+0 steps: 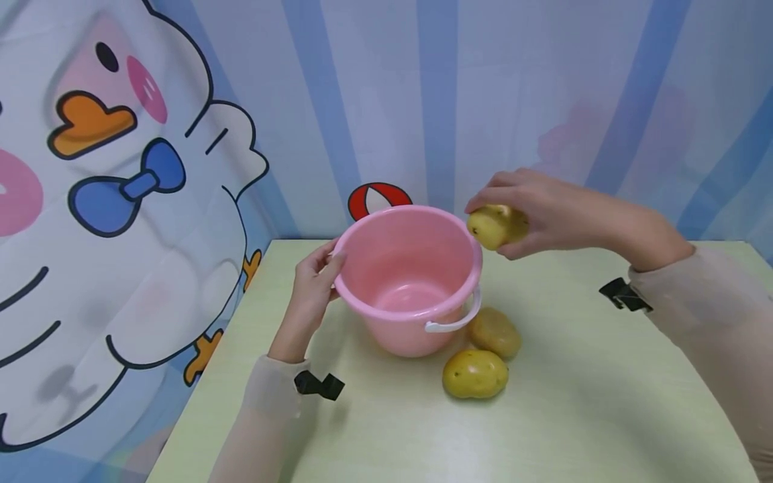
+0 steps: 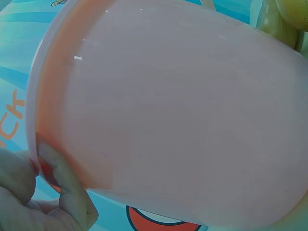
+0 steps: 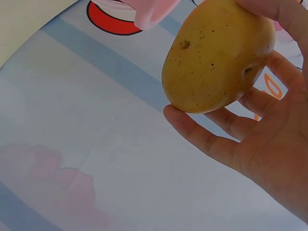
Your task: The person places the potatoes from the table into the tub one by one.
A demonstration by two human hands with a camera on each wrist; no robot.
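A pink bucket point(image 1: 410, 329) with a white handle point(image 1: 453, 326) stands on the table, tilted a little, its inside bare in the head view. My left hand point(image 1: 312, 285) grips its rim on the left side; the left wrist view has the thumb and fingers around the rim point(image 2: 32, 106). Beside the bucket's right rim, my right hand point(image 1: 537, 208) holds a yellow potato point(image 1: 498, 227) in the air. Up close in the right wrist view, the potato point(image 3: 216, 60) has dark specks and small dents, with fingers curled about it.
Two more potatoes lie on the table point(image 1: 574, 402) in front of the bucket at its right: a yellow one point(image 1: 476, 374) and a browner one point(image 1: 495, 333) touching or nearly touching it. Behind the table hangs a blue striped cloth point(image 1: 386, 87) with a cartoon duck point(image 1: 151, 268) at left.
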